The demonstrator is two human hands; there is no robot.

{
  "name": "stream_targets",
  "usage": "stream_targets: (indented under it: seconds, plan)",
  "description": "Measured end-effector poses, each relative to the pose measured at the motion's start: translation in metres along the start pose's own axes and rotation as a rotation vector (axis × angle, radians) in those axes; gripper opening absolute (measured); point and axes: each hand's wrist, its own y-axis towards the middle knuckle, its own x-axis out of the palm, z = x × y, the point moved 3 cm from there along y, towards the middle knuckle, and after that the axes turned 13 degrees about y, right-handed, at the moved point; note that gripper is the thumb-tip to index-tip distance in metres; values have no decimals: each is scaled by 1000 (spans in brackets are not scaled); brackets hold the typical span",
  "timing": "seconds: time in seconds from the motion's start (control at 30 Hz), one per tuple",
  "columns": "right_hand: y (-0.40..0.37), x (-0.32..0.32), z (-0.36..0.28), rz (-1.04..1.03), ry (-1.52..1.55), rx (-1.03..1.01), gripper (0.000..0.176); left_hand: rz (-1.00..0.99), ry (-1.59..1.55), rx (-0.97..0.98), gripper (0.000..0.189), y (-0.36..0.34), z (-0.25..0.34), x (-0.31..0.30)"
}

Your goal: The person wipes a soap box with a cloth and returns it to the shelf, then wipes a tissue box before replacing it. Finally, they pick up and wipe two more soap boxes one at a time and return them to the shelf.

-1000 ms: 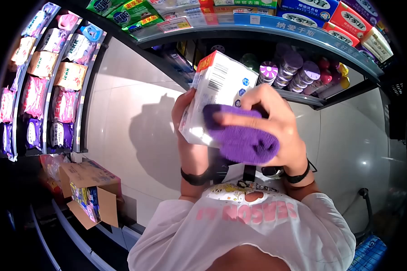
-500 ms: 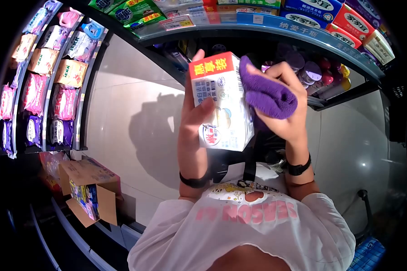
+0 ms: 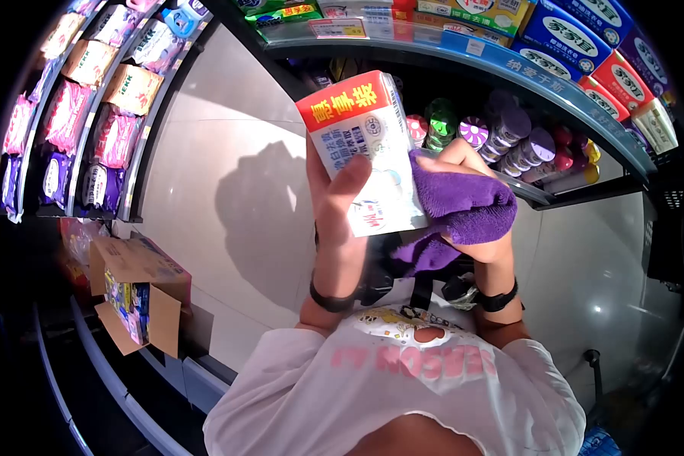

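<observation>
My left hand point(image 3: 339, 216) grips a white soap pack point(image 3: 376, 163) with a red and yellow band along its top. The thumb lies across its printed front, and the other fingers are mostly hidden behind it. A purple cloth point(image 3: 463, 201) is bunched up in my right hand point(image 3: 488, 249), with its fingers bent over the top. The cloth touches the right side of the pack, and a loose end of it hangs down toward my waist.
Boxed soaps point(image 3: 566, 38) fill the shelf point(image 3: 509, 64) ahead, with several round-capped bottles point(image 3: 509, 125) below. Bagged goods point(image 3: 114, 133) line a rack at left. An open cardboard carton point(image 3: 148, 277) stands lower left. Tiled floor point(image 3: 205, 167) lies between.
The soap pack has tilted, its top leaning further left. My right hand has slid the cloth slightly lower along its side, and a loose cloth end now hangs out. The view has shifted.
</observation>
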Motion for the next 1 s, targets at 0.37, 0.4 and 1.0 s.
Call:
stream_targets:
  seconds: [0.37, 0.4, 1.0]
  plan:
    - [-15, 1, 7, 495, 280, 41, 37, -85, -188, -12, 50, 3, -4, 3]
    - [-18, 2, 6, 498, 273, 39, 37, -134, -153, -31, 48, 2, -8, -1]
    - [1, 0, -23, 91, -540, -306, 44, -298, -121, -131, 67, 2, -16, -4]
